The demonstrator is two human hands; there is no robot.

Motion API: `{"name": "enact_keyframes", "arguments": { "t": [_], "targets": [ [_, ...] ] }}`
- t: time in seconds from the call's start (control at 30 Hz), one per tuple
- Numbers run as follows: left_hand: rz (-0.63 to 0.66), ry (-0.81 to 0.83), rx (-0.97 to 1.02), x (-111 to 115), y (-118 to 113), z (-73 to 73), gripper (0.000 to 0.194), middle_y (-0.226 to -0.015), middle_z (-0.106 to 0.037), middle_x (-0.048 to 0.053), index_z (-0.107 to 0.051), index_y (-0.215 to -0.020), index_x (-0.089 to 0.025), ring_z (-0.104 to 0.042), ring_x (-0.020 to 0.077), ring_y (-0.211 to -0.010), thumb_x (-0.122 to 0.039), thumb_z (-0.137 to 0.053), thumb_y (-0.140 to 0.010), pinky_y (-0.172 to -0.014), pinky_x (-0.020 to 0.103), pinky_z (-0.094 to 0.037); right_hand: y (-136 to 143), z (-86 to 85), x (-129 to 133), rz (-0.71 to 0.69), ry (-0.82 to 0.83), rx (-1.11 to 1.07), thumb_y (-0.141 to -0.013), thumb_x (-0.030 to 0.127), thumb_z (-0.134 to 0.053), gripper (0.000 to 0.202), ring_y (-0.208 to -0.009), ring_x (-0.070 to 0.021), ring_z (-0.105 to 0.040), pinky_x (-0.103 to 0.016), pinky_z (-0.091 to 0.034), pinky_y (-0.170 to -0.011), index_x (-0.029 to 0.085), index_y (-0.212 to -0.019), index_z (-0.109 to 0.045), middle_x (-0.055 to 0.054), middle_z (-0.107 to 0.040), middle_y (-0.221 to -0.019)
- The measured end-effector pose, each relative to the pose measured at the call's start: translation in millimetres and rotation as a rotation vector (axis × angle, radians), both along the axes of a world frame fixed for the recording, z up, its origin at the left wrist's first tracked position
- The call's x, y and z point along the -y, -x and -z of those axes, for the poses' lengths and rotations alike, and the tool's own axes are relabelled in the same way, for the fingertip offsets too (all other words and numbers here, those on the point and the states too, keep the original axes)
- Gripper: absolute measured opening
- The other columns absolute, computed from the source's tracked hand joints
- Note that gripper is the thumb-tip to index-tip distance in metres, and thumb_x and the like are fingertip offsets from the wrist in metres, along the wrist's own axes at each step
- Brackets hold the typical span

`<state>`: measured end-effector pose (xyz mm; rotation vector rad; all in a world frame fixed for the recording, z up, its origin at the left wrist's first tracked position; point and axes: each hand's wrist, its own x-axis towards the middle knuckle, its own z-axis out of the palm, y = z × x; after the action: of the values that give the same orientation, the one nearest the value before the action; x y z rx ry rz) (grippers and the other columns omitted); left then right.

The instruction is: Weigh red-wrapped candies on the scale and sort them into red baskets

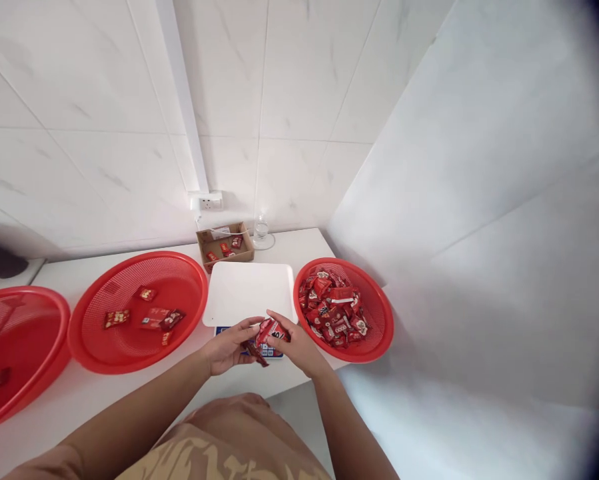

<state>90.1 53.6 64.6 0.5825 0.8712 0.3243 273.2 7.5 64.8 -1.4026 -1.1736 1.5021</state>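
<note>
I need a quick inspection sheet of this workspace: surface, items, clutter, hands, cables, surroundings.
Surface: white table along the wall.
Items: red packets held near the scale; right basket heaped, middle basket sparsely filled, left basket partly out of frame.
Clutter: cardboard box with packets inside; clear container beside it.
Hands: left hand and right hand both gripping packets.
Cables: white cable near the socket and box.
Surroundings: tiled wall; pale panel or sheet at right.

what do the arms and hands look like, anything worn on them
The left hand and right hand are bare, with no gloves or watch visible. Both forearms are uncovered. A brownish-pink sleeve shows at the lower left, similar in colour to the shirt, which has a tan print.
</note>
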Motion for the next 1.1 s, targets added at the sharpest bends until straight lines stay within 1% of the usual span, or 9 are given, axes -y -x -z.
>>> {"name": "enact_keyframes", "arguments": {
  "t": [0.07,0.17,0.37,0.5,0.6,0.77,0.93,1.0,1.1],
  "targets": [
    [-0.014,0.002,-0.068,2,5,6.6,0.043,-0.073,-0.062,-0.002,-0.056,-0.107,-0.023,-0.055,0.0077,-0.052,-0.044,-0.068,-0.071,-0.044,0.017,-0.035,0,1.9,-2,-0.042,0.024,0.022,-0.070,0.041,-0.067,0.054,-0.089,-0.0177,-0.058,-0.031,-0.051,-0.072,0.029,-0.121,-0.054,-0.001,-0.062,-0.105],
    [-0.048,0.065,-0.134,2,9,12.1,0.038,-0.065,-0.060,-0.003,-0.059,-0.083,-0.018,-0.050,0.0063,-0.047,-0.051,-0.068,-0.067,-0.041,0.017,-0.028,3,10.3,-4,-0.069,0.058,-0.029,-0.072,0.045,-0.064,0.047,-0.080,-0.0152,-0.057,-0.027,-0.050,-0.063,0.025,-0.114,-0.056,-0.001,-0.061,-0.097],
    [0.036,0.113,-0.254,0,14,11.4,0.052,-0.047,-0.052,-0.003,-0.053,-0.062,-0.016,-0.043,0.0083,-0.040,-0.068,-0.057,-0.065,-0.040,0.020,-0.022,12,25.5,-7,-0.032,0.099,0.014,-0.069,0.049,-0.065,0.037,-0.075,-0.0145,-0.055,-0.025,-0.047,-0.060,0.020,-0.091,-0.060,0.000,-0.061,-0.083],
    [0.037,0.040,-0.269,3,15,13.5,0.059,-0.055,-0.058,-0.001,-0.054,-0.070,-0.017,-0.048,0.0099,-0.042,-0.075,-0.044,-0.067,-0.039,0.021,-0.018,14,30.7,-9,-0.015,0.143,0.009,-0.069,0.048,-0.064,0.032,-0.060,-0.0107,-0.051,-0.022,-0.041,-0.052,0.018,-0.081,-0.057,0.002,-0.057,-0.068],
    [0.006,-0.139,-0.298,6,13,17.3,0.055,-0.064,-0.062,0.000,-0.055,-0.078,-0.018,-0.048,0.0092,-0.043,-0.072,-0.047,-0.068,-0.039,0.021,-0.021,16,34.4,-9,0.023,0.162,0.006,-0.068,0.046,-0.065,0.031,-0.057,-0.0103,-0.050,-0.022,-0.039,-0.049,0.018,-0.079,-0.057,0.003,-0.056,-0.064],
    [-0.022,-0.361,-0.390,6,8,20.3,0.047,-0.052,-0.057,-0.003,-0.049,-0.070,-0.019,-0.041,0.0077,-0.040,-0.066,-0.050,-0.071,-0.039,0.021,-0.023,20,38.5,-7,0.070,0.215,-0.129,-0.067,0.047,-0.065,0.033,-0.052,-0.0092,-0.046,-0.022,-0.036,-0.048,0.018,-0.079,-0.056,0.004,-0.054,-0.060],
    [-0.066,-0.268,-0.413,2,8,18.0,0.050,-0.064,-0.064,0.001,-0.053,-0.080,-0.018,-0.047,0.0090,-0.043,-0.067,-0.046,-0.073,-0.039,0.021,-0.024,20,45.4,-12,0.153,0.269,-0.189,-0.063,0.048,-0.069,0.037,-0.051,-0.0084,-0.046,-0.022,-0.036,-0.048,0.017,-0.079,-0.056,0.004,-0.054,-0.060],
    [-0.109,-0.188,-0.409,2,11,18.5,0.051,-0.076,-0.067,0.003,-0.055,-0.091,-0.017,-0.050,0.0092,-0.045,-0.065,-0.047,-0.074,-0.039,0.021,-0.024,19,49.3,-22,0.218,0.289,-0.226,-0.062,0.048,-0.069,0.038,-0.052,-0.0082,-0.047,-0.022,-0.038,-0.051,0.017,-0.079,-0.056,0.003,-0.055,-0.062],
    [-0.183,-0.077,-0.408,5,18,21.6,0.050,-0.077,-0.066,0.003,-0.055,-0.103,-0.017,-0.054,0.0093,-0.047,-0.058,-0.053,-0.075,-0.041,0.020,-0.028,19,55.5,-39,0.311,0.274,-0.264,-0.062,0.050,-0.068,0.037,-0.059,-0.0104,-0.054,-0.024,-0.043,-0.056,0.019,-0.077,-0.054,0.002,-0.058,-0.069]
  ]
}}
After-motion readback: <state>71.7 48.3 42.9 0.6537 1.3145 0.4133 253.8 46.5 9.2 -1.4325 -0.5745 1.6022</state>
